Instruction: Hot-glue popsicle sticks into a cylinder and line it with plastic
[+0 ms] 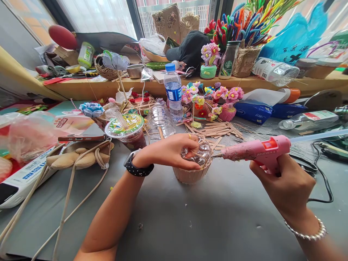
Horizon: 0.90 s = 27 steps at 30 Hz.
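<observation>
My right hand (285, 185) is wrapped round the handle of a pink hot glue gun (252, 149), with a translucent glue stick (318, 136) coming out of its back. The gun's metal nozzle meets the right rim of a small round container (191, 174). That container has a clear plastic top like a bottle base, and its side is lined with wooden craft sticks. My left hand (174, 150) grips it from the left, thumb along the near rim and fingers bent over the top. Those fingers partly hide the top.
Loose craft sticks (223, 129) lie behind the container. Further back stand a water bottle (173, 92) and crocheted flowers (212, 96). A lidded drink cup (126, 130) and a phone (83, 138) on a corded pouch are at the left. A black cable (330, 188) curves at the right.
</observation>
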Motion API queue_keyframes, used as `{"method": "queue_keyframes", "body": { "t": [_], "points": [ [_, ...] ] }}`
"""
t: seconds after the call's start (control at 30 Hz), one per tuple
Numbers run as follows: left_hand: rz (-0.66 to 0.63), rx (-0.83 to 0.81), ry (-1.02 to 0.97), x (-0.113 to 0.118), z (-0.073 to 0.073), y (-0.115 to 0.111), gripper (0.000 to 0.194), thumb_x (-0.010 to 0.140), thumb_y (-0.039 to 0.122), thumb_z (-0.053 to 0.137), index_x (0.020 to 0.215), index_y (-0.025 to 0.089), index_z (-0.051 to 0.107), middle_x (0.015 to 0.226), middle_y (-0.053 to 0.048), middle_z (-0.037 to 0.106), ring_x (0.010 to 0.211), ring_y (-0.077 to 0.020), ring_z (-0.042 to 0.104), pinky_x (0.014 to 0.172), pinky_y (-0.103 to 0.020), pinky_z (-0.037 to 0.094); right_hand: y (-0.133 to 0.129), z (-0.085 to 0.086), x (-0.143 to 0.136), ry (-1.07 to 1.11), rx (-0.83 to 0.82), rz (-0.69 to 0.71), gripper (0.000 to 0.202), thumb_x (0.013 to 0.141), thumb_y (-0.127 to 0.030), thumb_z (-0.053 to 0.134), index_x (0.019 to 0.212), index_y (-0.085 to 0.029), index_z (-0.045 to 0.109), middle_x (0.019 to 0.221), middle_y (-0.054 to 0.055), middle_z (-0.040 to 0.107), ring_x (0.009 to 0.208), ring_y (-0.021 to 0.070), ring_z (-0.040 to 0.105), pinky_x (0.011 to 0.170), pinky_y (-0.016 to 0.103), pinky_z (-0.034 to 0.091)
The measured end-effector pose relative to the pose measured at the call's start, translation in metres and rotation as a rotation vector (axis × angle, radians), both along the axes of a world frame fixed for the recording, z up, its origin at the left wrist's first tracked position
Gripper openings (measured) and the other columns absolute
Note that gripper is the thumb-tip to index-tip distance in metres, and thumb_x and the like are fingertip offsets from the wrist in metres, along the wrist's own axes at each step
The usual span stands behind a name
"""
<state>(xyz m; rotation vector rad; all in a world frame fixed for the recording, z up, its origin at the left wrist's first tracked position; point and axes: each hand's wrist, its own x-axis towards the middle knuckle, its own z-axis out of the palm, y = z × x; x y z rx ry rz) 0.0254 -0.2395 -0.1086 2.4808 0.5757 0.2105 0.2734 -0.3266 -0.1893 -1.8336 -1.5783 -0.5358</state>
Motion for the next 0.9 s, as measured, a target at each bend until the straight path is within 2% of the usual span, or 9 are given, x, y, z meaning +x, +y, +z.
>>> {"method": "queue_keyframes", "body": {
  "t": [0.23, 0.43, 0.7, 0.9],
  "points": [
    [-0.004, -0.001, -0.007, -0.0003, -0.0005, 0.0002, 0.035, 0.074, 0.033, 0.058, 0.057, 0.017, 0.032, 0.068, 0.003, 0.039, 0.065, -0.0103, 0.038, 0.060, -0.022, 0.030, -0.0001, -0.0010, 0.0014, -0.035, 0.026, 0.028, 0.024, 0.073, -0.041, 0.050, 0.065, -0.019, 0.051, 0.048, 0.001, 0.045, 0.043, 0.0130, 0.040, 0.041, 0.026, 0.025],
    [0.001, 0.001, -0.007, -0.0001, -0.0010, 0.0005, 0.034, 0.073, 0.033, 0.058, 0.057, 0.017, 0.032, 0.068, 0.002, 0.039, 0.066, -0.0105, 0.038, 0.060, -0.022, 0.030, 0.0036, -0.0016, 0.0028, -0.100, 0.173, 0.099, 0.021, 0.072, -0.037, 0.055, 0.064, -0.019, 0.049, 0.045, -0.002, 0.042, 0.039, 0.0099, 0.037, 0.038, 0.024, 0.022],
    [-0.002, 0.003, -0.007, -0.0005, -0.0002, -0.0005, 0.034, 0.073, 0.031, 0.058, 0.057, 0.017, 0.032, 0.067, 0.003, 0.038, 0.065, -0.0102, 0.037, 0.060, -0.022, 0.030, 0.0043, -0.0020, 0.0026, -0.130, 0.196, 0.119, 0.018, 0.072, -0.033, 0.057, 0.066, -0.018, 0.049, 0.047, -0.002, 0.044, 0.040, 0.0093, 0.039, 0.040, 0.023, 0.025],
    [-0.001, 0.005, -0.003, 0.0002, -0.0003, 0.0001, 0.033, 0.073, 0.031, 0.058, 0.057, 0.017, 0.032, 0.067, 0.003, 0.039, 0.065, -0.0102, 0.037, 0.060, -0.022, 0.030, 0.0040, -0.0011, 0.0011, -0.124, 0.152, 0.101, 0.017, 0.074, -0.033, 0.054, 0.071, -0.017, 0.051, 0.049, 0.000, 0.046, 0.042, 0.0114, 0.041, 0.041, 0.024, 0.026]
  ]
}}
